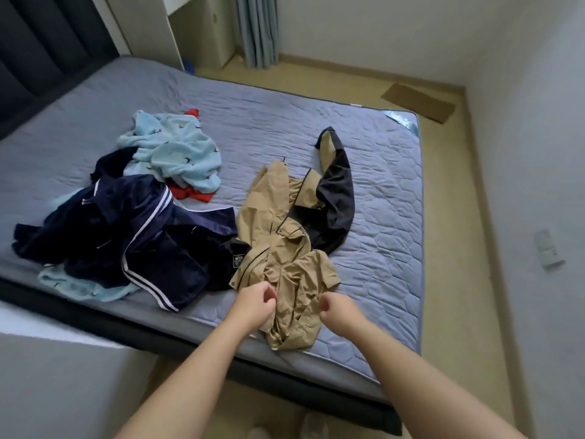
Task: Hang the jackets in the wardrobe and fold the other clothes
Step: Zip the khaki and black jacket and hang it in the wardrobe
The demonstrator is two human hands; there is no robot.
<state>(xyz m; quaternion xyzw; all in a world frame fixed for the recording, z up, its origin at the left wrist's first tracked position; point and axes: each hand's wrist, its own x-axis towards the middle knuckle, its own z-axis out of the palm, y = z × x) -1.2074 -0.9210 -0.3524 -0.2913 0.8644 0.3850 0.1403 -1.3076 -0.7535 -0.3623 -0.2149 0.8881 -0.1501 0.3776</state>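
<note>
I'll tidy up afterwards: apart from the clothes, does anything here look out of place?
Yes. At the far right corner the cover leaves shiny blue mattress bare, as if pulled off. A flat cardboard piece lies loose on the floor beyond that corner.

Right side of the bed [383, 213] is wide open, bare mattress all the way to the far corner. The left half is clogged: the navy pile [126, 236] butts right against the tan jacket [278, 248], with the light blue fleece [177, 150] heaped just beyond it. There's a bare lane between fleece and jacket (narrow-ish). The strip along the headboard [38, 58] is free too.
</note>
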